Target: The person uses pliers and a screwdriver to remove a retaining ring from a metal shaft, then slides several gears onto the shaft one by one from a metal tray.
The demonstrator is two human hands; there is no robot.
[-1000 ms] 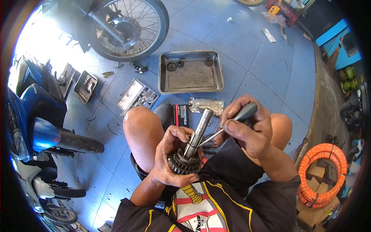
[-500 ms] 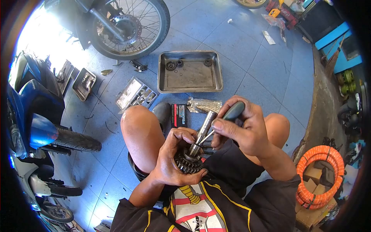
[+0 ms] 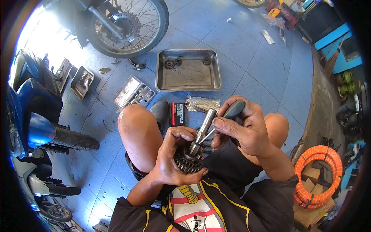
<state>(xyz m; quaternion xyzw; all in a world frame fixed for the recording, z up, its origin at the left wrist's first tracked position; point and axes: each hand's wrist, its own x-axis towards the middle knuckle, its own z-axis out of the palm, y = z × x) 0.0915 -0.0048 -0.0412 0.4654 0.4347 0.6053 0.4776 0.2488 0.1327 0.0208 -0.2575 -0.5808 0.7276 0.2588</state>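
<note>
So the right hand (image 3: 255,133) has swung its green-handled screwdriver (image 3: 235,110) in closer to the gear shaft (image 3: 206,123) than a second ago, with the handle now sitting nearer the bare end. The tip's still at the shaft just above the gears (image 3: 188,164), so I'd say the fiddly bit is right there. Can't tell if it's actually hooked into anything.

The shaft's up off the floor, between the person's knees and in front of the shirt. It's tilted, long axis running from the gears near the body out and a bit to the right, bare end pointing away from the person.

Left hand (image 3: 166,166) is clamped around the gear end, right one's pinching the screwdriver. They're close, but each has its own grip.

Further out, a black box (image 3: 177,115) with a red stripe and a shiny packet (image 3: 202,103) lie on the floor past the shaft, then a metal tray (image 3: 189,81) with a few small gears along its far side. Parts case (image 3: 133,92) is left of that, motorcycle wheel (image 3: 164,29) beyond.
</note>
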